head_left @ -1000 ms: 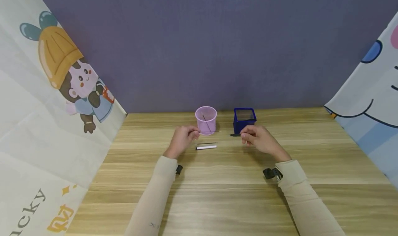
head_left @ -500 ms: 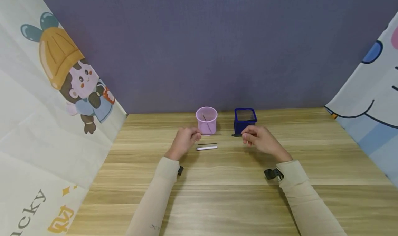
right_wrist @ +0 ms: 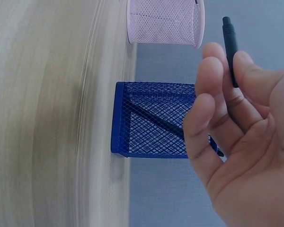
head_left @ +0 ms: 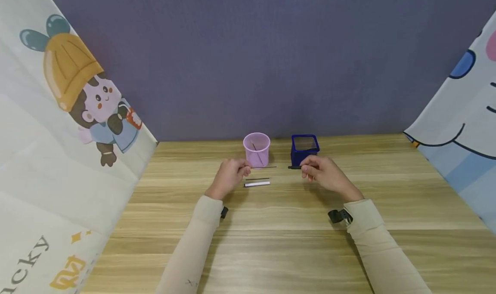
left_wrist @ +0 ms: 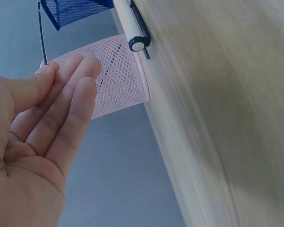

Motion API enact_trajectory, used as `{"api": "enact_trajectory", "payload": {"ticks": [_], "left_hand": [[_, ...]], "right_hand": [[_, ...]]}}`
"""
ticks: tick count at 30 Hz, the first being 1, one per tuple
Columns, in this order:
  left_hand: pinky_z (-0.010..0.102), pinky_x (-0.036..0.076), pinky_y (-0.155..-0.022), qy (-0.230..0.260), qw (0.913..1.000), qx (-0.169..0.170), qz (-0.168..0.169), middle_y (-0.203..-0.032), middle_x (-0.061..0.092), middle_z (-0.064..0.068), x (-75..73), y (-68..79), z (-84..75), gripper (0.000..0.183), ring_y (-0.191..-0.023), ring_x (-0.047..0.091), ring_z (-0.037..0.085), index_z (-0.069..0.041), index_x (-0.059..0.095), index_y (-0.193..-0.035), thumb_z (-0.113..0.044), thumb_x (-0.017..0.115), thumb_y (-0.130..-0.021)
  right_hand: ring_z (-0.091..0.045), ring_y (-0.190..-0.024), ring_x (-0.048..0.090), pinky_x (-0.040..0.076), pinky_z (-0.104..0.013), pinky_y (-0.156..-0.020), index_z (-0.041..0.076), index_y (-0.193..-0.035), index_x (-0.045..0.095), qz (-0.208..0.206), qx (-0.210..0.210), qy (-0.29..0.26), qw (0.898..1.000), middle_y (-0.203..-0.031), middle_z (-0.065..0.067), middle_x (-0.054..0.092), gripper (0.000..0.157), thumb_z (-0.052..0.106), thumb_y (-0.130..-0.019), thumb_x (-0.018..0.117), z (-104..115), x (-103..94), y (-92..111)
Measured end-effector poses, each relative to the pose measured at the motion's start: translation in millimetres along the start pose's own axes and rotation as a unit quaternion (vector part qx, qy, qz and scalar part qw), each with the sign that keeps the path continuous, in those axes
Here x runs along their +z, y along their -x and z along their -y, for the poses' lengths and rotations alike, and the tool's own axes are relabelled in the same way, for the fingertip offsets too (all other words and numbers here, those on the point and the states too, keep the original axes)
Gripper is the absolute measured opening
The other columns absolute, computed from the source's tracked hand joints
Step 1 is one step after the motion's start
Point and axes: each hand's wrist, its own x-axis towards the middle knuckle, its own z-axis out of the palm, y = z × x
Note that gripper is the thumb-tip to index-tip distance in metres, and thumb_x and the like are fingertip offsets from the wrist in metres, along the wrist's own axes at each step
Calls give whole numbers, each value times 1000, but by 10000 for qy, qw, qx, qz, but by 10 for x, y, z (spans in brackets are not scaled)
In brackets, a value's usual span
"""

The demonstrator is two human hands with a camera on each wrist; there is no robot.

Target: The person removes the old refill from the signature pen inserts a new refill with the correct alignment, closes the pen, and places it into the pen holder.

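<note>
My left hand (head_left: 229, 178) pinches one end of a thin dark rod (left_wrist: 42, 38) between thumb and fingertips, and the rod points right in front of the pink mesh pen cup (head_left: 257, 150). Between thumb and forefinger, my right hand (head_left: 324, 176) grips a short black tube with a stepped, narrower end (right_wrist: 230, 47), just before the square blue mesh pen holder (head_left: 304, 157). The two held pieces face each other with a gap. On the table below lie a white pen-like stick with a black end (head_left: 257, 184) and another thin dark rod (head_left: 257, 179).
A thin dark rod leans inside the pink cup, and a black pen-like piece (right_wrist: 156, 119) slants inside the blue holder. Both stand at the back of the wood-grain table (head_left: 271, 242), near a grey-blue panel (head_left: 271, 61). Printed cloths (head_left: 38, 156) hang at both sides.
My left hand has shifted slightly right and toward me with the thin rod, mostly in the first half second. The right hand has hardly moved and still pinches the black tube.
</note>
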Motion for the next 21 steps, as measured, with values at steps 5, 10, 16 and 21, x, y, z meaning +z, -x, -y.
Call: {"api": "enact_trajectory", "payload": {"ticks": [5,10,16,21], "left_hand": [[28,60,-72,28,9999,-48,85,-80,76,5,5,-15,-34,9,-72,69,12,0,78,-94,-7,72,-94],[27,61,-74,191,9993,-314,72,-84,78,6,44,-124,-86,11,-75,72,13,0,78,-98,-7,70,-96],[25,61,-73,114,9990,-419,-129,-84,78,5,127,-307,-127,7,-75,72,12,-4,78,-95,-7,72,-94],[26,61,-73,156,9982,-549,-203,-85,78,6,193,-465,-159,8,-76,71,14,-2,78,-96,-8,73,-93]], "right_hand": [[-39,-77,67,58,-41,-65,6,-109,67,-11,-88,43,10000,-90,-15,71,16,17,-106,56,11,-22,15],[-37,-75,67,58,-40,-65,5,-111,67,118,-249,145,9995,-90,-13,72,18,17,-106,56,-81,-139,-140],[-37,-75,67,59,-42,-66,4,-112,67,305,-382,105,9987,-92,-15,72,18,17,-106,56,-217,-315,-375],[-40,-77,67,59,-45,-68,4,-114,67,480,-449,68,9978,-93,-14,72,20,18,-107,55,-320,-463,-558]]}}
